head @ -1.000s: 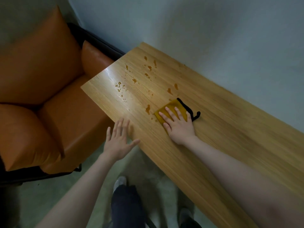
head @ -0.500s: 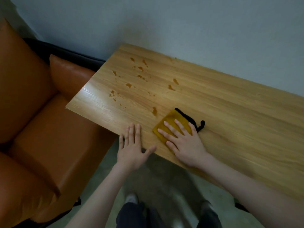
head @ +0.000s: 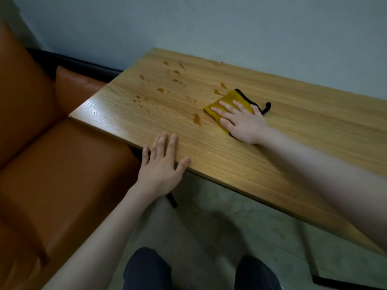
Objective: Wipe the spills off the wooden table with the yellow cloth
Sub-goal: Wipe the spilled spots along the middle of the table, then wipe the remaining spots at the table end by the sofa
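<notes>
Cloth [head: 228, 101] flat under right hand [head: 244, 124], fingers [head: 227, 106] straight, spread; spills [head: 196, 118] just left.

One wooden table [head: 293, 143] is recorded. One yellow cloth [head: 228, 101] with black edging is counted. Roughly a dozen amber spills [head: 196, 118] are noted on the tabletop; the smallest droplets cannot be counted exactly. Two hands are seen: left hand [head: 161, 167], right hand [head: 244, 122]. One orange armchair [head: 41, 153] is logged.
</notes>
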